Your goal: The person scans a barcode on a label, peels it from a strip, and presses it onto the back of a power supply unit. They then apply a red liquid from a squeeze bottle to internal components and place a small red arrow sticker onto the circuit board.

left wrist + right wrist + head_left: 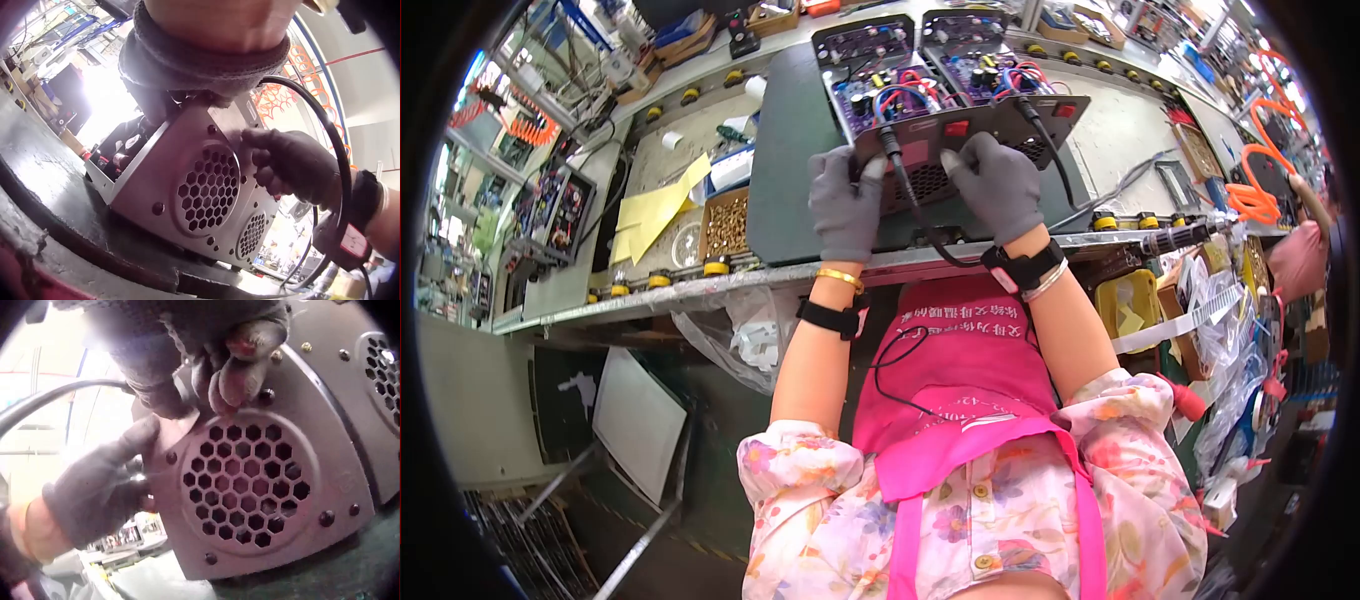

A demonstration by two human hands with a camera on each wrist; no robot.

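Two open-topped metal units with circuit boards (880, 105) and coloured wires stand side by side, their perforated panels (250, 487) towards me. A small pale label (175, 430) lies against the upper part of the left unit's panel, one corner lifted. My gloved left hand (847, 203) pinches the label's left side, thumb at the panel. My gloved right hand (998, 188) pinches its right side with curled fingers; the fingertips are partly hidden in the head view. Near the label are a red switch (956, 129) and a black plug (889, 142) with its cable hanging in front.
Under the units lies a dark green mat (785, 180). Left of it are yellow paper (655, 212) and a box of brass-coloured small parts (727, 222). A screwdriver-like tool (1180, 237) lies at the right bench edge, near a coiled orange hose (1252, 200). Another person's arm (1300, 262) shows at far right.
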